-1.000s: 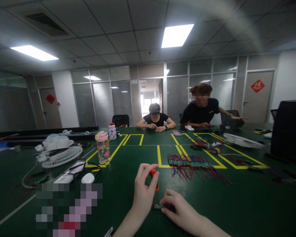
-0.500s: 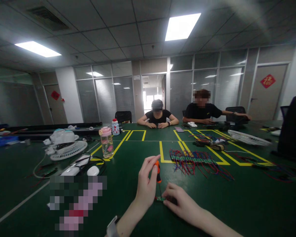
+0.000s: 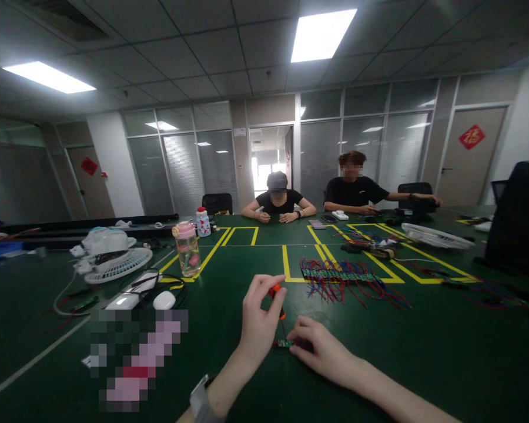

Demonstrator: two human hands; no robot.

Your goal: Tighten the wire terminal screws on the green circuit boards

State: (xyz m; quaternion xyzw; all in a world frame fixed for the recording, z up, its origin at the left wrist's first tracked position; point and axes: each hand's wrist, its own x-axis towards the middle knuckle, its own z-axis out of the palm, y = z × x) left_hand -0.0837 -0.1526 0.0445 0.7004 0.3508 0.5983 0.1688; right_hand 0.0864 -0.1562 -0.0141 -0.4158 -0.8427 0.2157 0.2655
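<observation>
My left hand [image 3: 261, 311] is closed around the orange and black handle of a screwdriver [image 3: 282, 315], with thumb and fingers near its top. The thin shaft points down onto a small green circuit board [image 3: 284, 343] on the table. My right hand [image 3: 311, 345] pinches the right end of that board between thumb and fingertips. Just beyond my hands lies a row of similar green boards [image 3: 339, 271] with red and blue wires.
The green table [image 3: 229, 282] carries yellow tape outlines. At left are a pink-lidded bottle [image 3: 188, 249], a white fan [image 3: 119, 264] and a white mouse [image 3: 164, 300]. Two people [image 3: 278, 202] sit across. A dark upright object [image 3: 518, 217] stands at right.
My view has tilted and shifted slightly. The left fingers have shifted around the top of the screwdriver handle. The right hand still holds the board.
</observation>
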